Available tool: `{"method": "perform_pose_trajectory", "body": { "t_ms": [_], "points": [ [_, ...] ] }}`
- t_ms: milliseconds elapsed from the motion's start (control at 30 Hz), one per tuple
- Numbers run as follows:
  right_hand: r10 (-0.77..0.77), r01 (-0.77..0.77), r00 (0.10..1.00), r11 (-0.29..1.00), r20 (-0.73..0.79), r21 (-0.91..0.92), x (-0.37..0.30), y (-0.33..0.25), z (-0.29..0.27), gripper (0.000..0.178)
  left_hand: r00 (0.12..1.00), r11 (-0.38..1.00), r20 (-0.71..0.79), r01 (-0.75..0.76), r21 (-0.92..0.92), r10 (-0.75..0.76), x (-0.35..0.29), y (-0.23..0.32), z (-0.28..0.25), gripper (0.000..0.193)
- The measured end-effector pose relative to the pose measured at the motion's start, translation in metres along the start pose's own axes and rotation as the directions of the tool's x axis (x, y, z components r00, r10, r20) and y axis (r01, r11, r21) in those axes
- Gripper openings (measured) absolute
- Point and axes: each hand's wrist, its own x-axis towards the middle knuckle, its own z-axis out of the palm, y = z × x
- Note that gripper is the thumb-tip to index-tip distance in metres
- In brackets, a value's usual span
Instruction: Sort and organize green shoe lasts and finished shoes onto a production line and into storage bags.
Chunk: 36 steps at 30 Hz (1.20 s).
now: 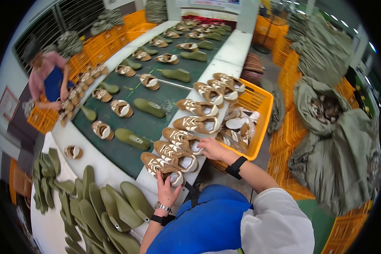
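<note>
Along the near edge of the white ledge stands a row of brown sneakers with white stripes, toes to the left. My left hand (167,194) has its fingers at the opening and heel of the nearest sneaker (156,164). My right hand (214,149) reaches over the ledge, its fingertips gripping the heel of another sneaker (178,137), third from the near end. Between them sits one more brown sneaker (170,152), touched by neither hand. Several similar sneakers (197,106) continue farther up the ledge.
A green conveyor belt (165,95) carries sneakers and green shoe lasts (149,108). More lasts (114,207) pile up at lower left. A yellow crate (264,114) with shoes stands right of the ledge. Stacked orange crates (288,110) and grey-green covers line the right. A co-worker (51,80) handles shoes at far left.
</note>
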Motion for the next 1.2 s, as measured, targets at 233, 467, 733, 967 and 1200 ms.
{"method": "perform_pose_trajectory", "body": {
  "t_ms": [233, 467, 733, 967, 1200],
  "points": [
    [0.112, -0.057, 0.953, 0.979, -0.282, 0.197, 0.003, 0.056, -0.041, 0.032, 0.997, 0.998, 0.069, 0.029, -0.063, -0.024, 0.029, 0.017, 0.011, 0.054],
    [0.56, -0.516, 0.67, 0.823, -0.486, 0.238, 0.021, 0.211, -0.134, 0.07, 0.982, 0.982, -0.003, 0.187, -0.021, -0.188, 0.022, 0.037, 0.019, 0.063],
    [0.434, -0.427, 0.856, 0.9, -0.281, 0.087, 0.059, 0.333, -0.167, 0.105, 0.934, 0.931, -0.194, 0.331, 0.155, -0.3, 0.071, 0.121, 0.066, 0.059],
    [0.314, -0.182, 0.866, 0.923, -0.389, 0.34, 0.063, 0.389, -0.179, 0.086, 0.926, 0.994, 0.377, 0.06, -0.096, -0.019, 0.193, 0.225, 0.173, 0.046],
    [0.707, -0.678, 0.613, 0.7, 0.353, -0.223, -0.058, 0.422, -0.037, 0.075, 0.625, 0.572, 0.364, 0.78, -0.254, -0.691, 0.243, 0.051, 0.431, 0.082]
  ]
}}
